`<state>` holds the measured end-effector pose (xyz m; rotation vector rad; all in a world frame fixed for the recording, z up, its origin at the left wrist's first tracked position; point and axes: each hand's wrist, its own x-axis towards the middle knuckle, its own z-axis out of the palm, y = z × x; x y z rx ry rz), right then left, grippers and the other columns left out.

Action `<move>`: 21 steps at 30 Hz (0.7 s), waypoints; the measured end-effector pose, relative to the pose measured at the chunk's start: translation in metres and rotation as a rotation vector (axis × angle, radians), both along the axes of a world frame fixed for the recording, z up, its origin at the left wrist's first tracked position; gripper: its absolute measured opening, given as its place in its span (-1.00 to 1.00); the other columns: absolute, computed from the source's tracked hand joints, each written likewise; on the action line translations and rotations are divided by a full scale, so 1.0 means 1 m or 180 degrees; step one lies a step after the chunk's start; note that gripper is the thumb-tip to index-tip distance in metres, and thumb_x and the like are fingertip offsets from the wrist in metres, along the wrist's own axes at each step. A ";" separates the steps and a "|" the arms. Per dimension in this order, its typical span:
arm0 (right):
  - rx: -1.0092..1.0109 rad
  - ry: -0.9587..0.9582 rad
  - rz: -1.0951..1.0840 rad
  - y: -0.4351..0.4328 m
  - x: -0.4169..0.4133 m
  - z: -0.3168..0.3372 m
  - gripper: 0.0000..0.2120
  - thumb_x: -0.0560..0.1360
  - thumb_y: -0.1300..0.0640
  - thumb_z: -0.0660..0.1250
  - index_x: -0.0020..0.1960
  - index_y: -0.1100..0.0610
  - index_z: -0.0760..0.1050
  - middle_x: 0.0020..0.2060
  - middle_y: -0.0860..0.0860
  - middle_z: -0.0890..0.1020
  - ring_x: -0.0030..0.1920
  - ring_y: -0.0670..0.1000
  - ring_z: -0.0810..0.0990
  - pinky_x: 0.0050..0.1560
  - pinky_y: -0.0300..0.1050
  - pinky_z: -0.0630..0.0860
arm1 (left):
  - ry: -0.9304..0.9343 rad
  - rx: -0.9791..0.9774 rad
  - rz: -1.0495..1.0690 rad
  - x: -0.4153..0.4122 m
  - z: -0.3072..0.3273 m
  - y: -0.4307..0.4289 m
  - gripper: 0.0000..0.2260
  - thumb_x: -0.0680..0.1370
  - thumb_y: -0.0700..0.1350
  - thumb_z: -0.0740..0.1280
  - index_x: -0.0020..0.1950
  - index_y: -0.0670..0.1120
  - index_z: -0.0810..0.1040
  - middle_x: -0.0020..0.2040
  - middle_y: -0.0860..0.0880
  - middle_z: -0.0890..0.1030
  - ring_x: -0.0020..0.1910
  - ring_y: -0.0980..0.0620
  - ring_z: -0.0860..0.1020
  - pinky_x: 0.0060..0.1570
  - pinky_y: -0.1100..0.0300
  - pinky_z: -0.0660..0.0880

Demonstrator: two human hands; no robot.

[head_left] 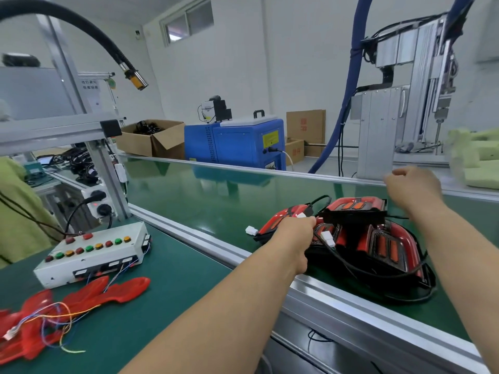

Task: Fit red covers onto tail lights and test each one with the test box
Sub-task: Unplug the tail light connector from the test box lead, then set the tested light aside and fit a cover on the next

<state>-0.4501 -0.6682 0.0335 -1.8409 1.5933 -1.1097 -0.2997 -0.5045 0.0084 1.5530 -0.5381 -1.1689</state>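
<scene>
Several red tail lights (383, 247) with black cables and white connectors lie piled on the green conveyor belt (229, 195). My left hand (294, 233) reaches onto the left side of the pile and grips a tail light there, near a white connector (328, 238). My right hand (413, 187) hovers above the back of the pile, fingers loosely curled, holding nothing. The white test box (94, 255) with red, green and yellow buttons sits on the green mat at left. Loose red covers (81, 298) lie in front of it among coloured wires.
An aluminium rail (210, 244) separates the mat from the belt. A blue machine (235, 141) and cardboard boxes (151, 139) stand beyond the belt. A metal frame post (108, 174) with sockets rises at left. A dispensing machine (405, 103) stands at the back right.
</scene>
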 end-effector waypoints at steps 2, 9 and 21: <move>-0.0160 -0.0113 0.0072 0.009 0.006 0.012 -0.62 0.53 0.09 0.25 0.31 0.12 0.55 0.29 0.15 0.58 0.32 0.23 0.47 0.28 0.09 0.41 | -0.0007 0.0148 -0.0003 0.003 0.000 0.004 -0.77 0.67 -0.12 0.18 -0.19 -0.04 0.35 -0.27 -0.02 0.29 -0.29 0.06 0.31 -0.26 0.15 0.33; -0.0888 -0.0227 0.0506 0.050 0.048 0.039 -0.68 0.54 0.11 0.27 0.26 0.12 0.59 0.27 0.11 0.60 0.28 0.16 0.52 0.28 0.01 0.42 | 0.0100 0.0071 0.0076 0.024 -0.006 0.033 -0.64 0.66 -0.10 0.22 0.43 -0.18 0.33 0.34 -0.15 0.48 0.44 -0.10 0.39 0.43 -0.07 0.25; -0.0916 0.0096 0.1733 0.143 0.164 0.019 -0.74 0.56 0.11 0.31 0.22 0.07 0.61 0.28 0.04 0.59 0.18 0.08 0.54 0.15 -0.11 0.39 | 0.0044 -0.0684 0.0978 0.111 0.012 0.121 -0.86 0.64 -0.07 0.26 -0.02 -0.11 0.52 -0.03 -0.08 0.54 0.00 -0.05 0.53 0.07 0.07 0.41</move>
